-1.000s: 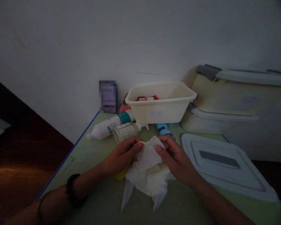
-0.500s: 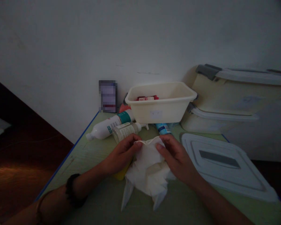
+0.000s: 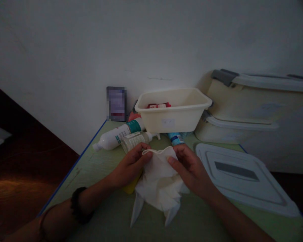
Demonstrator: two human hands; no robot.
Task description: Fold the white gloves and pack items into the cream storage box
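Note:
A thin white disposable glove (image 3: 161,181) hangs from both hands, with its rolled cuff edge at the top and limp, pointed fingers drooping toward the table. My left hand (image 3: 131,164) pinches the cuff's left side between thumb and fingers. On the right side, my right hand (image 3: 188,166) grips the same cuff, its thumb on the near face. Something yellow (image 3: 132,185) lies partly hidden behind my left hand and the glove. Just beyond my left hand, a clear bottle (image 3: 135,140) lies beside a white bottle with a green band (image 3: 113,137).
A cream bin (image 3: 171,116) holding a red-and-white packet (image 3: 158,105) stands near the wall. Under its front edge is a blue item (image 3: 176,138). To the right are a grey-white lid (image 3: 244,181) and stacked lidded boxes (image 3: 244,101). A pixelated dark panel (image 3: 116,103) leans at the back left.
The cuff edge has spread slightly wider, its left side moving a little left with my left fingers. Everything else looks the same.

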